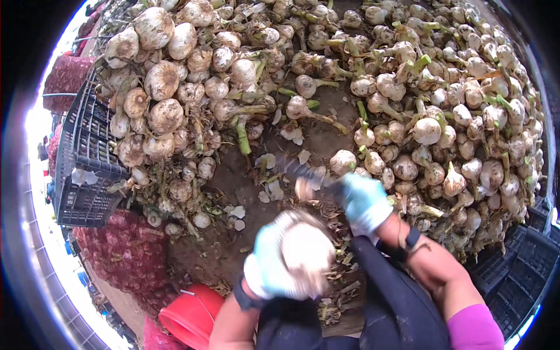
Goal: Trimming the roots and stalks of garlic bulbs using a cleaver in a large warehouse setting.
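My left hand (pixel 274 254), in a pale blue and white glove, is closed round a large white garlic bulb (pixel 308 248) just above my knees. Motion smears the bulb and the fingers. To the right and a little farther off, my right hand (pixel 363 201), gloved alike, grips a dark knife-like tool (pixel 318 177) that points left. Its blurred end hides its exact kind. The tool and the bulb are apart. Close to my right hand lies a loose garlic bulb (pixel 343 162), at the edge of the right-hand heap.
Garlic heaps (pixel 166 114) rise at left and right (pixel 461 134), with cut stems and peel between. A black crate (pixel 87 157), red mesh sacks (pixel 122 251) and a red bucket (pixel 192 318) stand left. More black crates (pixel 513 274) are at lower right.
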Available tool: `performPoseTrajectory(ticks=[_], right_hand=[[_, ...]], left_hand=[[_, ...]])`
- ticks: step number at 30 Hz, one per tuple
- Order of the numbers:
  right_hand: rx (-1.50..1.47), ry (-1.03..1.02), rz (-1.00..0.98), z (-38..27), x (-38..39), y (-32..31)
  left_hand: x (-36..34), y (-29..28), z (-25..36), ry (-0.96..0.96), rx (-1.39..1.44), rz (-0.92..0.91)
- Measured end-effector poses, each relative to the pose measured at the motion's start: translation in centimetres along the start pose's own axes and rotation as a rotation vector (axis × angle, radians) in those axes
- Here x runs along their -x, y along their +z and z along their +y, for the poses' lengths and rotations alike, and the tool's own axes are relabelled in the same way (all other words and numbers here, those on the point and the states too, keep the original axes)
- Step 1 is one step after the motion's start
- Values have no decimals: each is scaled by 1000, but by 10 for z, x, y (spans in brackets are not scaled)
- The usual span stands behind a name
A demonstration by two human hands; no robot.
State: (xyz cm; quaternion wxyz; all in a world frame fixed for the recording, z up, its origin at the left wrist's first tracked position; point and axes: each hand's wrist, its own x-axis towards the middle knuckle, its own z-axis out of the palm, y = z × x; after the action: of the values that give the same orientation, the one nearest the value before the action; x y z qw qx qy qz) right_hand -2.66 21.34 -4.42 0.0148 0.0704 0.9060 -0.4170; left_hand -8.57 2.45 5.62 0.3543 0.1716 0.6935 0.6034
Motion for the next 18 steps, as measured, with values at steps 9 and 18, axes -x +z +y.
performPoseTrajectory(ticks=[9,18], right_hand=[[-128,-189,79,-59,3,-24],[114,-484,-41,-67,9,-19]], left_hand=[[10,-16,-59,-255,594,231],[4,-12,-67,-386,1116,271]])
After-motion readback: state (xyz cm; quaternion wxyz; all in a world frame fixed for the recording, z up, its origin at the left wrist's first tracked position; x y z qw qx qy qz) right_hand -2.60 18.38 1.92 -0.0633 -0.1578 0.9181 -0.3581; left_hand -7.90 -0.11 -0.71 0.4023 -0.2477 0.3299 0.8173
